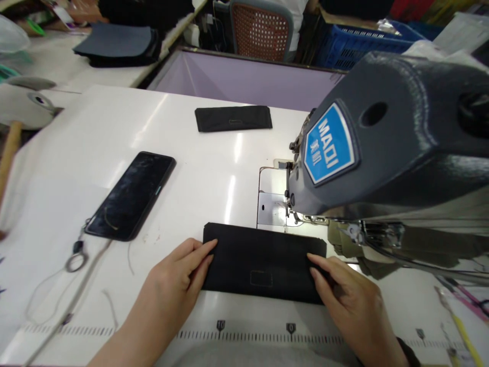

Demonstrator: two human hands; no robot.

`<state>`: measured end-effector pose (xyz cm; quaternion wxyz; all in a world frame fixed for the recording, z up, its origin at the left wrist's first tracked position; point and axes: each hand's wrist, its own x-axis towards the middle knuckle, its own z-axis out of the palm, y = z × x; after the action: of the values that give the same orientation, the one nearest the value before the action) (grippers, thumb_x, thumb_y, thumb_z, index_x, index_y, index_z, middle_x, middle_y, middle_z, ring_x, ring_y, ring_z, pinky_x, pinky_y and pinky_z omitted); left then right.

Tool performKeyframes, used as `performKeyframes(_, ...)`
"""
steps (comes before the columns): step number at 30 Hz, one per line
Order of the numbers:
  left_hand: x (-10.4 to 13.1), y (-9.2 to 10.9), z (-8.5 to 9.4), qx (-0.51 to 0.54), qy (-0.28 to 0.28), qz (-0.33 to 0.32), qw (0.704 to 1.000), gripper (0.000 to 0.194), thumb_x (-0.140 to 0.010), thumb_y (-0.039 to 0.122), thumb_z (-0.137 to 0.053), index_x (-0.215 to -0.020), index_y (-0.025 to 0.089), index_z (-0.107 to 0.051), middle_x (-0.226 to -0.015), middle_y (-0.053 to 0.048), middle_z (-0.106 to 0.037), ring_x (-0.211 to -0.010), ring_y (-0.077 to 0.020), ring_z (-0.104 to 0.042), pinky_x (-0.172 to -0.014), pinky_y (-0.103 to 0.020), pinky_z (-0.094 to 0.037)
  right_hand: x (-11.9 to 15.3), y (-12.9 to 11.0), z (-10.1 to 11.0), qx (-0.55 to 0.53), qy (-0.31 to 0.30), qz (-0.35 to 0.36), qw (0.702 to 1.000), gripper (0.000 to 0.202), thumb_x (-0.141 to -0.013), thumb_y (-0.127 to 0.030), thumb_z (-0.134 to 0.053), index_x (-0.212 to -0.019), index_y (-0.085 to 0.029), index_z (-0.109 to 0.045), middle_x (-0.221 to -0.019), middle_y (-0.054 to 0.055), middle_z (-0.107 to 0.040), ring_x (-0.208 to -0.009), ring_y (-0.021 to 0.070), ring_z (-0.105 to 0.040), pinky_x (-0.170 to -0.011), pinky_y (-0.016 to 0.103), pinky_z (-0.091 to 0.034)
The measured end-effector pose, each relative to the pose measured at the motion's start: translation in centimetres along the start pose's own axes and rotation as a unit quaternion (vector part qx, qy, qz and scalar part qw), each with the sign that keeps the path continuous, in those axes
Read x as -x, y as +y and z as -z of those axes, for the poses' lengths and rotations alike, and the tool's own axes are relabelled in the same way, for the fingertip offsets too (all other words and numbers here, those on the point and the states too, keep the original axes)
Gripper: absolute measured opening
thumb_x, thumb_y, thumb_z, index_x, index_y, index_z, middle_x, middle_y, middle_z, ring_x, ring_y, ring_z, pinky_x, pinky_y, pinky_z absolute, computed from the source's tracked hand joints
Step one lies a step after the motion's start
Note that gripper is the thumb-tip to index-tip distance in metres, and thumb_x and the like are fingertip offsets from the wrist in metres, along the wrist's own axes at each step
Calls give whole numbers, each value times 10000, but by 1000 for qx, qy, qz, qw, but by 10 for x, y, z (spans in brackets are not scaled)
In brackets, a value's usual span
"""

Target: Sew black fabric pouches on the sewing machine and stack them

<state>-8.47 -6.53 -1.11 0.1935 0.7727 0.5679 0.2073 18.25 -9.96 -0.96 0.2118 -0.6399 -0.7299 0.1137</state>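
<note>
A folded black fabric piece (244,255) lies flat on the white table, just in front of the sewing machine's needle plate (272,206). It bears a small stitched rectangle near its lower middle. My left hand (171,280) pinches its left edge between thumb and fingers. At the opposite end, my right hand (349,300) pinches the right edge the same way. The sewing machine (389,137), dark grey with a blue label, stands above and to the right of the fabric. Farther back on the table rests another folded black piece (234,120) with a similar stitched mark.
A black phone (132,196) with a ring strap lies at left. Olive fabric (346,244) sits under the machine arm. Pink-handled scissors (468,298) lie at far right. Beyond the table are a chair (262,30), a blue crate (340,48) and stacked dark fabric (118,41).
</note>
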Motion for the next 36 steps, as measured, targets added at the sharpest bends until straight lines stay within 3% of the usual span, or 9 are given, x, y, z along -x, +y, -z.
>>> performKeyframes(18,0,-3,0,-19,6,-24,1000,285,-872,299,-366,-980,184,-603,-753,4,-582,-639,-98,-591,-587,-161,-497,-3,-3,-1,-1,-11,-59,998,254,-822,-303,-427,-896,-191,-643,-795,50,-672,-716,175,-630,-583,263,-494)
performKeyframes(28,-1,-4,-4,-6,20,-3,1000,279,-854,307,-396,-949,173,-622,-742,-1,-595,-636,-112,-590,-596,-200,-506,1,-2,-4,11,2,-21,1000,213,-848,-249,-416,-904,-186,-612,-765,29,-652,-669,139,-614,-602,244,-476)
performKeyframes(32,0,-2,-6,-16,16,0,1000,284,-859,267,-380,-957,155,-622,-746,-16,-587,-643,-117,-584,-612,-222,-504,3,-2,-2,74,1,-12,997,241,-860,-287,-395,-909,-189,-610,-748,36,-580,-601,134,-568,-538,251,-456)
performKeyframes(34,1,0,-5,-34,7,7,999,280,-860,237,-377,-966,150,-620,-754,-24,-579,-630,-122,-577,-596,-239,-504,2,-2,-3,119,30,12,992,266,-858,-298,-392,-957,-178,-608,-830,76,-564,-667,172,-572,-562,300,-469)
performKeyframes(36,1,2,-5,-66,7,10,998,269,-855,204,-383,-958,143,-624,-799,-45,-570,-648,-136,-572,-592,-262,-505,1,-1,-7,135,58,67,987,283,-856,-249,-387,-1040,-179,-590,-1014,129,-546,-874,237,-562,-686,383,-479)
